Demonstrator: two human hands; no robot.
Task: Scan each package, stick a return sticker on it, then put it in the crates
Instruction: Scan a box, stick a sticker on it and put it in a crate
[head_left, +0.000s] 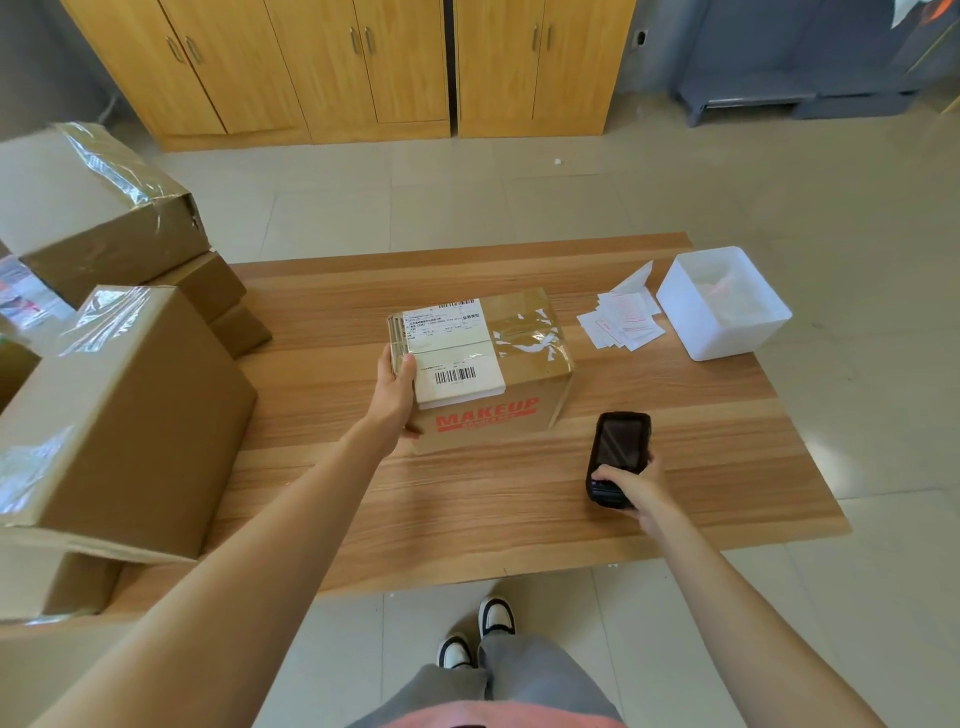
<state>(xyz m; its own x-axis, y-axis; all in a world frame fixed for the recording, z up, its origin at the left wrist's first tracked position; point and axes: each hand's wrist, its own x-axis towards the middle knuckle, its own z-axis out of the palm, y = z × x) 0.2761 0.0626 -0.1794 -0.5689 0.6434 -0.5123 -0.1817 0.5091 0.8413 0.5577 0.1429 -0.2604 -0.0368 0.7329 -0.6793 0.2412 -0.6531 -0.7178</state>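
A brown cardboard package (524, 353) with a white shipping label, barcodes and red "MAKEUP" print stands on the wooden table (467, 499) near its middle. My left hand (396, 391) grips the package's left edge, thumb on the label. My right hand (631, 486) holds a black handheld scanner (617, 451) above the table, to the right of the package, its dark screen facing up. A loose pile of white return stickers (623, 319) with red print lies at the table's far right.
A white plastic bin (727, 332) stands beside the stickers at the table's right edge. Several taped cardboard boxes (119, 415) are stacked on the left. Wooden cabinets (363, 67) line the far wall. My feet are below the table's near edge.
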